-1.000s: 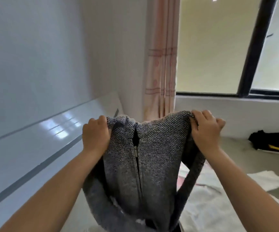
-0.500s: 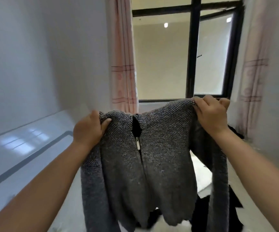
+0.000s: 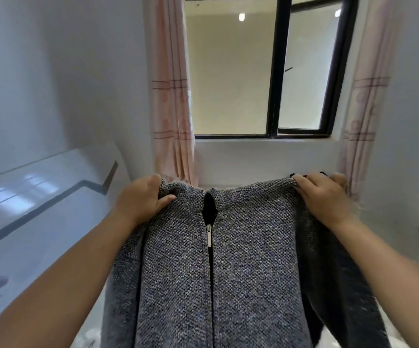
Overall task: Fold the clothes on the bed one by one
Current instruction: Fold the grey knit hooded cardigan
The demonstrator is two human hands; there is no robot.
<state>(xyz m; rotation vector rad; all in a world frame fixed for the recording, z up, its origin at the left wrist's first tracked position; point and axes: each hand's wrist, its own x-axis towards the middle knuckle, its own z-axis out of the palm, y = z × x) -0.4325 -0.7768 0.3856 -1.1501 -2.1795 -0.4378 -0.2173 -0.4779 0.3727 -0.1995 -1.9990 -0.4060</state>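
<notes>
Gray knit zip-up sweater (image 3: 228, 259) held up mid-frame, hanging toward the bottom edge, left hand (image 3: 140, 199) gripping one shoulder, right hand (image 3: 324, 197) gripping the other, hands well apart, pink curtains (image 3: 173, 96) and black-framed window (image 3: 276, 71) behind at top.

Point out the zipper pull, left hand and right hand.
zipper pull (image 3: 208, 236), head view, middle of the metal tab
left hand (image 3: 142, 199), head view, back of the hand
right hand (image 3: 325, 197), head view, back of the hand
</notes>
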